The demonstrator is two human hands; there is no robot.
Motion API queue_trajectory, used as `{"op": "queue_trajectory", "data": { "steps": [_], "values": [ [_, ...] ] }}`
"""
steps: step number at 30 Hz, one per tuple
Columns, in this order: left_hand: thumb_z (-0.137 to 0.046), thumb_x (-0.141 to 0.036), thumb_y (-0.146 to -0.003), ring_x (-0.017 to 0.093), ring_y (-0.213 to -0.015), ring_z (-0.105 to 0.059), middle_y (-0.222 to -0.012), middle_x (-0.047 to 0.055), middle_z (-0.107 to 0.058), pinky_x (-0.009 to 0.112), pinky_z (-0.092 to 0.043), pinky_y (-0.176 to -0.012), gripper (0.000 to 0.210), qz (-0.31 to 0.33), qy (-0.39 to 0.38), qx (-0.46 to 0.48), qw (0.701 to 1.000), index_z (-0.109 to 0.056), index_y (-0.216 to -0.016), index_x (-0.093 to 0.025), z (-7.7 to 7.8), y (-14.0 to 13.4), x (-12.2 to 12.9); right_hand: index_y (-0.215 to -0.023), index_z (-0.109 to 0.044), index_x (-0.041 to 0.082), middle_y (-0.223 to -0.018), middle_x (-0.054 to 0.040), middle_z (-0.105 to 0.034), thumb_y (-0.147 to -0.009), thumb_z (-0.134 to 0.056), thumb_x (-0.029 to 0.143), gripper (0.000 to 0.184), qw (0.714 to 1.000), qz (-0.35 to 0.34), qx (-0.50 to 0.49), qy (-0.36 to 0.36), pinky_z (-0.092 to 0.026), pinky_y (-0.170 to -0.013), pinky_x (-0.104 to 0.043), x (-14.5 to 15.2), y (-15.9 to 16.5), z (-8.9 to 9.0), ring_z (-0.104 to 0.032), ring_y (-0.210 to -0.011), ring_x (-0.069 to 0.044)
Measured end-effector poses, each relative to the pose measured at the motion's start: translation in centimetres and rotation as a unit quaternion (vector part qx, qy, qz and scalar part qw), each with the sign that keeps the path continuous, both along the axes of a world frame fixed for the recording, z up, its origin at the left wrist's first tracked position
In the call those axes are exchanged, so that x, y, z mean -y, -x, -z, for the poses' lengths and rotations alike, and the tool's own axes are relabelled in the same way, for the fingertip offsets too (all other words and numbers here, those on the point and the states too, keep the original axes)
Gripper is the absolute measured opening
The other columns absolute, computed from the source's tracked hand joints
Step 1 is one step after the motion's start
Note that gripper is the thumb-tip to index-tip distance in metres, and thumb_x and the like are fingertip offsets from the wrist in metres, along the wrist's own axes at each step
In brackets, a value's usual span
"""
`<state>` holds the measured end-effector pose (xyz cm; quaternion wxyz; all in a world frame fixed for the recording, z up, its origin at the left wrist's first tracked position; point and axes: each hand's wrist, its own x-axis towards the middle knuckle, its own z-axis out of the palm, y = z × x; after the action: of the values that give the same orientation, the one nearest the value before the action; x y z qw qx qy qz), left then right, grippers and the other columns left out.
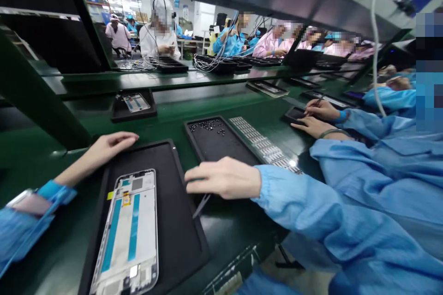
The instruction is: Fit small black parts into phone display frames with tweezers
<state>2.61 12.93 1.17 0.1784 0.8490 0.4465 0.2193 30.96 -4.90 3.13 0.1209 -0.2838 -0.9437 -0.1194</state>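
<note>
- So the left hand (116, 143) sits by the top-left corner of the black tray (173, 239), fingers close together; can't tell if they're pinching anything.
- Phone frame (147, 207) is lying in that tray, not gripped. Blue strips (134, 228) and a small orange flex piece (126, 198) are on it, no cover, so I'd call it partway done. Yellow tab (110, 196) pokes out at the side.
- Right hand (224, 177) is pinching tweezers (202, 205), tip by the tray's right rim, off the frame.
- Second tray (221, 147) has loose dark bits (209, 125), so parts remain unused.
- Next to that, rows of small metallic pieces (256, 139). Can't read any brand or label, tbh.
- Far right, a co-worker's hands (316, 120) over another tray (294, 114).
</note>
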Motion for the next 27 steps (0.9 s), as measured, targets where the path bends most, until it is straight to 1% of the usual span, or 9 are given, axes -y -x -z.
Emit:
{"op": "queue_trajectory", "data": {
  "steps": [2,4,6,8,11,14,20,23,27],
  "values": [
    [-0.047,-0.062,-0.082,0.025,-0.106,-0.058,-0.117,0.002,-0.065,0.03,-0.046,-0.091,0.057,0.017,0.064,-0.009,0.998,-0.059,-0.116,-0.018,0.5,0.9,2.1,-0.102,-0.065,0.02,-0.106,-0.0028,-0.062,-0.083,-0.048,0.007,0.029,0.993,0.097,-0.053,0.042,-0.042,-0.057,-0.016,-1.6,-2.5,-0.9,-0.058,-0.09,-0.008],
    [-0.051,-0.061,-0.08,0.026,-0.11,-0.057,-0.119,0.002,-0.064,0.032,-0.042,-0.096,0.053,-0.005,0.103,-0.007,0.995,-0.061,-0.114,-0.021,0.7,1.4,3.7,-0.097,-0.068,0.017,-0.097,-0.0043,-0.065,-0.082,-0.051,0.009,0.024,0.973,0.195,-0.102,0.076,-0.046,-0.071,-0.019,-4.0,-5.6,-1.3,-0.06,-0.09,-0.011],
    [-0.052,-0.059,-0.079,0.027,-0.106,-0.059,-0.115,0.004,-0.066,0.034,-0.043,-0.095,0.05,-0.046,0.107,0.002,0.993,-0.063,-0.109,-0.021,0.7,1.2,4.8,-0.092,-0.07,0.012,-0.092,-0.006,-0.067,-0.083,-0.054,0.015,0.018,0.938,0.293,-0.145,0.113,-0.045,-0.079,-0.022,-6.6,-8.3,-1.1,-0.061,-0.089,-0.013],
    [-0.052,-0.056,-0.079,0.028,-0.103,-0.06,-0.111,0.005,-0.067,0.036,-0.044,-0.094,0.045,-0.065,0.101,0.012,0.993,-0.065,-0.104,-0.02,0.7,0.4,5.6,-0.091,-0.071,0.012,-0.092,-0.0057,-0.068,-0.081,-0.058,0.016,0.017,0.909,0.348,-0.164,0.161,-0.044,-0.081,-0.022,-8.7,-10.0,-0.5,-0.062,-0.088,-0.013],
    [-0.052,-0.052,-0.078,0.028,-0.102,-0.06,-0.108,0.006,-0.068,0.037,-0.044,-0.093,0.04,-0.073,0.086,0.014,0.994,-0.066,-0.098,-0.021,0.6,-0.9,6.4,-0.09,-0.073,0.013,-0.091,-0.0046,-0.069,-0.079,-0.06,0.016,0.017,0.895,0.368,-0.164,0.191,-0.044,-0.079,-0.02,-9.9,-10.4,0.4,-0.063,-0.085,-0.012],
    [-0.052,-0.05,-0.077,0.028,-0.101,-0.06,-0.108,0.005,-0.068,0.037,-0.045,-0.092,0.038,-0.083,0.091,0.003,0.992,-0.066,-0.097,-0.021,0.6,-1.6,6.7,-0.088,-0.074,0.013,-0.089,-0.0048,-0.069,-0.079,-0.062,0.017,0.015,0.891,0.379,-0.155,0.196,-0.044,-0.079,-0.019,-9.4,-9.7,0.7,-0.063,-0.083,-0.012],
    [-0.051,-0.051,-0.077,0.028,-0.101,-0.06,-0.108,0.006,-0.067,0.038,-0.045,-0.092,0.04,-0.084,0.092,0.0,0.992,-0.065,-0.098,-0.02,0.5,-1.7,6.8,-0.092,-0.073,0.012,-0.095,-0.0066,-0.067,-0.082,-0.061,0.021,0.017,0.891,0.396,-0.123,0.186,-0.041,-0.079,-0.021,-8.9,-9.6,1.2,-0.061,-0.087,-0.013],
    [-0.051,-0.05,-0.076,0.028,-0.099,-0.061,-0.106,0.007,-0.068,0.037,-0.045,-0.09,0.04,-0.086,0.091,0.004,0.992,-0.065,-0.097,-0.019,0.4,-1.8,6.9,-0.091,-0.073,0.011,-0.094,-0.008,-0.066,-0.083,-0.061,0.025,0.019,0.89,0.405,-0.107,0.181,-0.04,-0.076,-0.022,-9.2,-9.6,1.7,-0.06,-0.085,-0.014],
    [-0.051,-0.05,-0.077,0.028,-0.101,-0.059,-0.108,0.007,-0.066,0.037,-0.043,-0.092,0.042,-0.077,0.099,0.001,0.992,-0.064,-0.1,-0.017,0.3,-1.8,7.0,-0.089,-0.072,0.011,-0.089,-0.0092,-0.066,-0.082,-0.062,0.029,0.022,0.88,0.431,-0.097,0.174,-0.037,-0.069,-0.022,-9.5,-9.3,2.0,-0.059,-0.081,-0.015]
  ]
}}
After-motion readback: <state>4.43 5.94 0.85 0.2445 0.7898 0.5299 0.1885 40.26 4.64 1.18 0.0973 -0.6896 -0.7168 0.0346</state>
